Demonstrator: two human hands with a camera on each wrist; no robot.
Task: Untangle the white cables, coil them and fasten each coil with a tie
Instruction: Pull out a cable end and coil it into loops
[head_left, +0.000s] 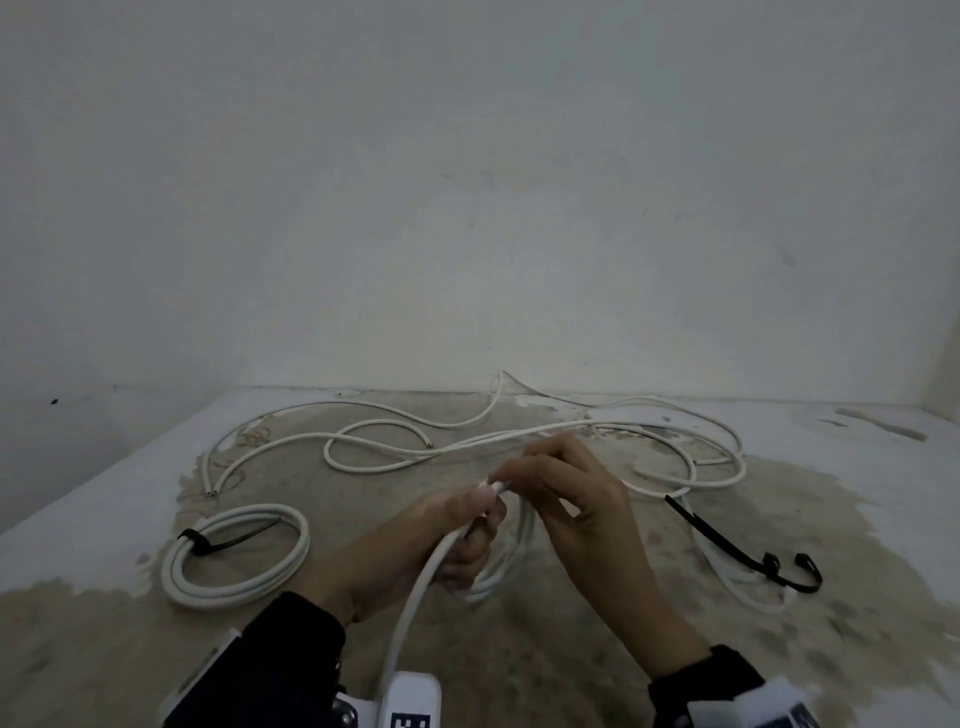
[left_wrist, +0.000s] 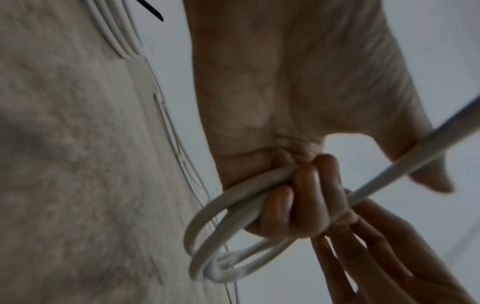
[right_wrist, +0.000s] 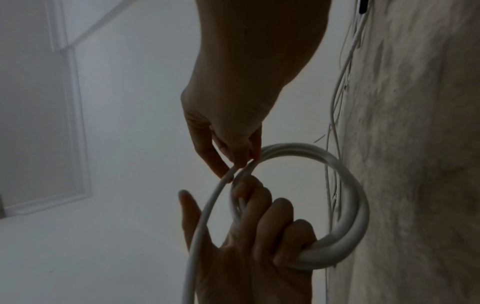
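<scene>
Over the table's middle, my left hand (head_left: 475, 530) grips a small coil of white cable (right_wrist: 350, 191), fingers (left_wrist: 301, 195) curled round its loops. My right hand (head_left: 511, 475) pinches the free strand (right_wrist: 207, 205) of the same cable at the coil's top, just above the left fingers. That strand runs down toward my body (head_left: 410, 608). A finished coil (head_left: 236, 556), bound with a black tie (head_left: 208, 543), lies at the left. Loose white cables (head_left: 415, 447) sprawl tangled across the back of the table.
Two loose black ties (head_left: 727, 545) (head_left: 808, 571) lie at the right beside cable loops. The table (head_left: 909, 519) is white with a worn tan patch; its left edge (head_left: 104, 467) drops off. A pale wall (head_left: 467, 208) stands close behind.
</scene>
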